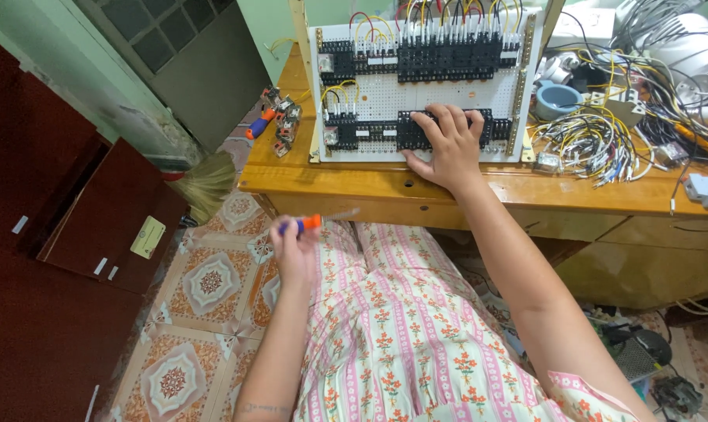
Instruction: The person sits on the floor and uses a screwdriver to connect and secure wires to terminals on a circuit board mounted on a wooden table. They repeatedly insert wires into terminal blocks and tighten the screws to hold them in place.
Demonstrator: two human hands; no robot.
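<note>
While the person sits before it, the wooden table (346, 184) spans the upper part of the view, its top crowded along the right side. Propped upright on it stands a white perforated panel (447, 98), carrying two rows of black terminal blocks (447, 59) with red, yellow and white wires looped into the upper row. To the panel's right lies a tangled bundle of loose wires (596, 144), and behind it a small blue bowl (557, 99). At the table's left corner rest a few small relays (285, 125) beside a second orange-and-blue screwdriver (258, 125). A straw broom (205, 187) leans below that corner on the patterned floor tiles (205, 285).

The right hand (446, 148) lies flat against the lower row of blocks, fingers spread over them and gripping nothing. The left hand (293, 250) is raised above the lap, well apart from the panel, its fingers curled closed around the handle of a screwdriver (313, 223), whose blurred shaft points right toward the table edge.
</note>
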